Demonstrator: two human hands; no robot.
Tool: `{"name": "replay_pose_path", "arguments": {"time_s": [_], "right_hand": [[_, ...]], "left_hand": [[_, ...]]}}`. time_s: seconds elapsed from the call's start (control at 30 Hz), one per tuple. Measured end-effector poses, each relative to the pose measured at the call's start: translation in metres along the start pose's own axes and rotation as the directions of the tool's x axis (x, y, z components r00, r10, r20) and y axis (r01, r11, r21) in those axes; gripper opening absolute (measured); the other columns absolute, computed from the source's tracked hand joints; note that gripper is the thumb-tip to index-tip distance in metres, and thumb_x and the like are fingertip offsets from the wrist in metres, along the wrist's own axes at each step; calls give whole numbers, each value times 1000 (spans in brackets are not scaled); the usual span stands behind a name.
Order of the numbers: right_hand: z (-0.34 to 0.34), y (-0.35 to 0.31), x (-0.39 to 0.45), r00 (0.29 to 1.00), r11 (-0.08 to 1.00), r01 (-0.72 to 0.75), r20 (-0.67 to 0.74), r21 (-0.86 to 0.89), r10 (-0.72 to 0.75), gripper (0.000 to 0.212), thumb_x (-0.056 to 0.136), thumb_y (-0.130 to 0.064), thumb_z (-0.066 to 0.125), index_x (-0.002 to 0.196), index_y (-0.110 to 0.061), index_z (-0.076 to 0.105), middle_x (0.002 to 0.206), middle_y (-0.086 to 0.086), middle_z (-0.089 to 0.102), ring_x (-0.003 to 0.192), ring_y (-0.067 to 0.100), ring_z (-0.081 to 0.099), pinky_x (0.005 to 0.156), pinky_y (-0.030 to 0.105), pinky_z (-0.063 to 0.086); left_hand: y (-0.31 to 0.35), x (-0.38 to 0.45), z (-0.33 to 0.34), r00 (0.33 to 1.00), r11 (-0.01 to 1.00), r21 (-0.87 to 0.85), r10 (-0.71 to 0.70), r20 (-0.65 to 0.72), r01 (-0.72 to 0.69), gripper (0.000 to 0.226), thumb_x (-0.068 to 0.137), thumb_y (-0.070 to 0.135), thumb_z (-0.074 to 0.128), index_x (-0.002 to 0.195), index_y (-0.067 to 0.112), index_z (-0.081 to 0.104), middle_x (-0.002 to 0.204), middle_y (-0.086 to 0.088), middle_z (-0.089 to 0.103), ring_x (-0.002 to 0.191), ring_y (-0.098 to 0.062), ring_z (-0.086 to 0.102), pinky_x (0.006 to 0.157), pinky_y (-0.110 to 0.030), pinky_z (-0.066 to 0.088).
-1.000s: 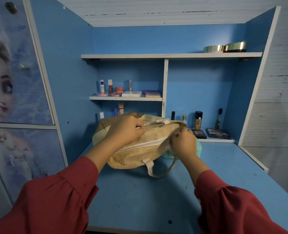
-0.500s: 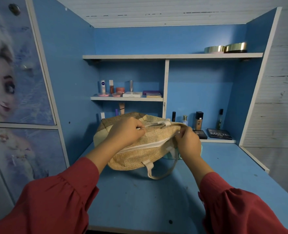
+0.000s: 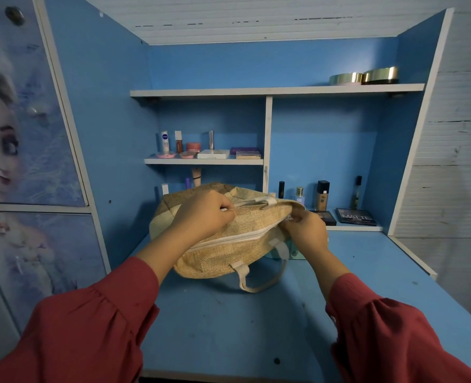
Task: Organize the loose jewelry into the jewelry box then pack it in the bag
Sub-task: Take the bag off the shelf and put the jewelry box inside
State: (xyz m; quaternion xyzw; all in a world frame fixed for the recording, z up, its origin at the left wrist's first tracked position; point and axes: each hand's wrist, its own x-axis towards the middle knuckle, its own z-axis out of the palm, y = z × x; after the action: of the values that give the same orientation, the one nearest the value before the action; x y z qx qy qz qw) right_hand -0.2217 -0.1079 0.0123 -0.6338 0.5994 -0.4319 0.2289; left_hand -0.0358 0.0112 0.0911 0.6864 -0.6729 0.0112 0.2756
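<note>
A tan woven bag (image 3: 223,252) with a white zipper and a looped handle lies on the blue desk (image 3: 229,327). My left hand (image 3: 201,214) grips the bag's top edge near the zipper's left part. My right hand (image 3: 306,230) pinches the bag's right end at the zipper. A mint-green jewelry box (image 3: 295,251) peeks out behind the bag's right side, mostly hidden by the bag and my right hand. No loose jewelry shows.
Cosmetics stand on the middle shelf (image 3: 204,161). Bottles and a MATTE palette (image 3: 356,217) sit on the low ledge at the right. Two gold tins (image 3: 364,76) rest on the top shelf. A cupboard door with a cartoon picture is at the left.
My right hand has lifted the bag's right end slightly and shifted a little to the right. My left hand keeps its hold in the same place.
</note>
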Motion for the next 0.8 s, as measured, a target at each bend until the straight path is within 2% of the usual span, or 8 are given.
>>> {"name": "replay_pose_path", "arguments": {"time_s": [0.1, 0.17, 0.27, 0.33, 0.47, 0.63, 0.73, 0.8], "right_hand": [[2, -2, 0, 998, 997, -58, -12, 57, 59, 8, 83, -17, 60, 83, -16, 68, 84, 8, 67, 84, 29, 63, 76, 37, 53], [3, -2, 0, 996, 994, -75, -32, 83, 78, 11, 82, -13, 58, 72, -14, 63, 76, 8, 64, 78, 29, 62, 70, 36, 51], [3, -1, -1, 994, 989, -78, -72, 129, 87, 15, 84, -17, 61, 75, -7, 66, 73, 9, 64, 74, 28, 61, 66, 34, 49], [2, -1, -3, 992, 989, -67, -101, 135, 81, 16, 84, -20, 62, 77, -7, 67, 74, 10, 66, 74, 28, 62, 66, 36, 50], [2, -1, -9, 990, 997, 16, -142, 75, -5, 27, 84, -21, 62, 60, -13, 53, 64, 7, 57, 68, 28, 56, 59, 34, 42], [5, -10, -27, 984, 993, 93, -156, 71, -81, 12, 83, -17, 61, 75, -9, 64, 71, 5, 63, 76, 26, 59, 64, 33, 45], [7, -16, -42, 980, 979, 154, -150, 134, -134, 18, 79, -13, 61, 62, -10, 60, 64, 9, 64, 73, 30, 60, 67, 42, 51], [10, -19, -52, 979, 972, 179, -125, 152, -161, 17, 78, -12, 61, 62, -7, 63, 61, 9, 64, 70, 28, 61, 67, 44, 53]], "left_hand": [[0, 0, 0, 1000, 1000, -4, 0, -4, 0, 16, 88, 27, 61, 93, 24, 76, 86, 5, 72, 73, -15, 64, 71, -39, 55], [0, -1, 0, 1000, 1000, -4, -1, -10, 1, 16, 89, 28, 61, 95, 24, 76, 86, 5, 72, 72, -15, 63, 67, -35, 54], [0, -2, 1, 1000, 1000, 12, 1, -26, -1, 16, 89, 28, 61, 96, 25, 75, 85, 6, 71, 66, -12, 59, 56, -25, 45], [0, -2, 2, 1000, 1000, 7, -3, -30, 3, 16, 89, 27, 61, 95, 24, 76, 84, 5, 71, 64, -12, 58, 55, -25, 44], [-1, -3, 4, 999, 1000, -14, -16, -43, 16, 17, 88, 25, 61, 87, 20, 77, 82, 1, 72, 68, -19, 62, 65, -38, 53], [-2, -3, 6, 998, 1000, -14, -24, -52, 24, 17, 86, 23, 61, 83, 16, 76, 79, -3, 71, 69, -22, 63, 65, -39, 52], [-3, -4, 3, 997, 999, -19, -35, -66, 33, 15, 87, 25, 62, 89, 20, 76, 85, 4, 72, 71, -17, 63, 66, -35, 52], [-4, -4, 2, 996, 999, -12, -44, -77, 44, 17, 88, 26, 61, 93, 20, 76, 84, 3, 72, 69, -16, 62, 64, -32, 50]]}}
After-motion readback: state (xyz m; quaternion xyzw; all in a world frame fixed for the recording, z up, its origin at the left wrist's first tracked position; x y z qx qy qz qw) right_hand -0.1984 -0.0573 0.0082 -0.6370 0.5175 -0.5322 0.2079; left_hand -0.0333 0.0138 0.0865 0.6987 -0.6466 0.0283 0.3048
